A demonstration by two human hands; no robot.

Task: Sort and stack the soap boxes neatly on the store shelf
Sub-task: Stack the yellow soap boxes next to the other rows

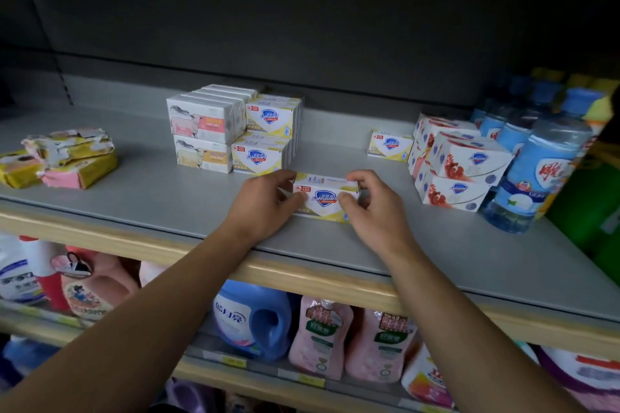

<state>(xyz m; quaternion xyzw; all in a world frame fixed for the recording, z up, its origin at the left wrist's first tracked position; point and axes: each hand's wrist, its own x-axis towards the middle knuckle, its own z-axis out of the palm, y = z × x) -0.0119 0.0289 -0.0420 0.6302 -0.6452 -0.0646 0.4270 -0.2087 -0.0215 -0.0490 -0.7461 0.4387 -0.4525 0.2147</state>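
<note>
At the shelf point(174, 191) front, left hand point(268, 203) and right hand point(370, 208) each pinched an end of the yellow Safeguard box point(323, 198). Best kept level, slid flush against the Safeguard stack point(265, 139).

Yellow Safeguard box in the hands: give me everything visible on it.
The yellow Safeguard box is a white-and-yellow carton, apparently cardboard, with a blue shield logo and a red price tag. It stands on its long edge on the grey shelf, front face to the camera. The left hand and right hand pinch its ends.
</note>
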